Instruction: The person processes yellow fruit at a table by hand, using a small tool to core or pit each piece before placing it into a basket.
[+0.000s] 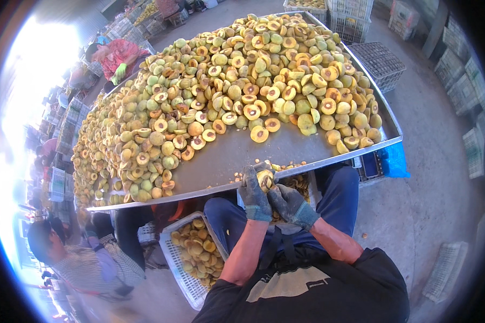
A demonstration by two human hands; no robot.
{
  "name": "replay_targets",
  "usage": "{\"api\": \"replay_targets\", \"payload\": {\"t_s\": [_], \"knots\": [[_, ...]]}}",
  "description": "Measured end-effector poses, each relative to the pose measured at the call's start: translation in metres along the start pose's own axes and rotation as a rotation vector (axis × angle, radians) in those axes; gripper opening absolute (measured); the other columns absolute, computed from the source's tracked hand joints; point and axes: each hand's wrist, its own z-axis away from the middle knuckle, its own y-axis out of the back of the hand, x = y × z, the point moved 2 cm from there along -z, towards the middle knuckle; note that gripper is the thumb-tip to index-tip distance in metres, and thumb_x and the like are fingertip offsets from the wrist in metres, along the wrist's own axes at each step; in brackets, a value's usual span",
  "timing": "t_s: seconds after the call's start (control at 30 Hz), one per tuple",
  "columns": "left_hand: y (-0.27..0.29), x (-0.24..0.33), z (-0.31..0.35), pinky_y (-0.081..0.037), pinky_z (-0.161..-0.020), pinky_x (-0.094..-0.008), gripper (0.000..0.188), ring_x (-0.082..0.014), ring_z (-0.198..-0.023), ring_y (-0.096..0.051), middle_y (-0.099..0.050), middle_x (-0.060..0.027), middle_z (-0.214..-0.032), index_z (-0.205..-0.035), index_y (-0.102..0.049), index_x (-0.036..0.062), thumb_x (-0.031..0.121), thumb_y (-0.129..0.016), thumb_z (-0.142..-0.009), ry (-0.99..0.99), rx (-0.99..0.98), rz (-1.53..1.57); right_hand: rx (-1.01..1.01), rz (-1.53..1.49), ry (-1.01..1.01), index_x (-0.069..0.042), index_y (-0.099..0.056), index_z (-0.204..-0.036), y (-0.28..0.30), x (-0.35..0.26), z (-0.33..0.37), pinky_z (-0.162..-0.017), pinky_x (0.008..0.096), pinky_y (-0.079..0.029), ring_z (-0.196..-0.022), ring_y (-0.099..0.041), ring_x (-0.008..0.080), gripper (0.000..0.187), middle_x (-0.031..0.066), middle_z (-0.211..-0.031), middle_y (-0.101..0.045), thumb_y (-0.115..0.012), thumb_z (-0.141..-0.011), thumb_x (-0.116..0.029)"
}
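Note:
Both my hands wear dark grey work gloves with teal-striped cuffs and meet just past the near edge of a metal table point(221, 159). My left hand point(255, 196) is closed around a yellow-green peach half point(265, 180). Against the same fruit, my right hand point(292, 203) is closed too, fingers curled and partly hidden. Whether it also grips a small tool, I cannot make out. Heaped over the table is a large pile of halved peaches point(242, 89), many showing brown centres. Small pale bits point(291, 165) lie along the table edge by my hands.
A white plastic crate point(191, 290) of peach halves stands left of my legs. More pieces point(296, 185) lie below my hands. A co-worker point(99, 264) sits at left; another person point(118, 59) bends by the far left side. Stacked crates point(350, 21) and a blue bag point(394, 160) are at right.

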Motion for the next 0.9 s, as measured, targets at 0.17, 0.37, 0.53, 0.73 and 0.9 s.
{"api": "replay_targets", "payload": {"t_s": [0.17,0.37,0.53,0.73,0.9], "knots": [[-0.001,0.0,0.006,-0.056,-0.069,-0.0279,0.038,-0.0172,-0.079,-0.068,-0.068,-0.0114,-0.093,-0.105,-0.065,-0.002,0.032,-0.05,-0.102,-0.044,0.097,-0.041,-0.024,0.011,0.035,0.002,-0.06,-0.101,-0.002,0.002,0.001,-0.075,0.0382,-0.05,-0.078,-0.064,0.0313,0.027,0.0212,-0.086,-0.066,-0.05,-0.103,-0.023],[-0.003,0.005,0.013,-0.056,-0.065,-0.0284,0.038,-0.0171,-0.074,-0.067,-0.068,-0.0116,-0.088,-0.101,-0.065,-0.0033,0.032,-0.052,-0.102,-0.018,0.069,-0.031,-0.046,0.02,0.014,0.0,-0.06,-0.101,-0.003,0.005,0.003,-0.075,0.0384,-0.049,-0.078,-0.063,0.0301,0.026,0.0202,-0.087,-0.065,-0.05,-0.102,-0.023],[-0.005,0.009,0.015,-0.056,-0.061,-0.0277,0.039,-0.0174,-0.07,-0.067,-0.068,-0.0124,-0.086,-0.1,-0.065,-0.0039,0.032,-0.051,-0.103,0.011,0.035,-0.039,-0.072,0.036,0.015,0.0,-0.06,-0.102,0.0,0.003,0.006,-0.075,0.0382,-0.05,-0.079,-0.063,0.0302,0.024,0.0206,-0.089,-0.065,-0.051,-0.102,-0.022],[-0.004,0.008,0.013,-0.055,-0.056,-0.0273,0.042,-0.0182,-0.065,-0.066,-0.068,-0.0136,-0.083,-0.101,-0.065,-0.0039,0.035,-0.048,-0.103,-0.015,-0.025,-0.065,-0.09,-0.098,-0.037,0.002,-0.061,-0.104,0.002,-0.006,0.008,-0.075,0.0409,-0.05,-0.084,-0.065,0.0397,0.027,0.0253,-0.09,-0.066,-0.053,-0.1,-0.024],[-0.006,0.008,0.014,-0.054,-0.053,-0.0272,0.042,-0.0184,-0.063,-0.066,-0.067,-0.0134,-0.082,-0.101,-0.064,-0.0035,0.034,-0.045,-0.104,-0.021,0.005,-0.085,-0.088,0.073,0.099,0.001,-0.061,-0.105,0.004,-0.003,0.009,-0.075,0.0387,-0.051,-0.082,-0.066,0.0335,0.023,0.0231,-0.092,-0.067,-0.053,-0.1,-0.02]]}}
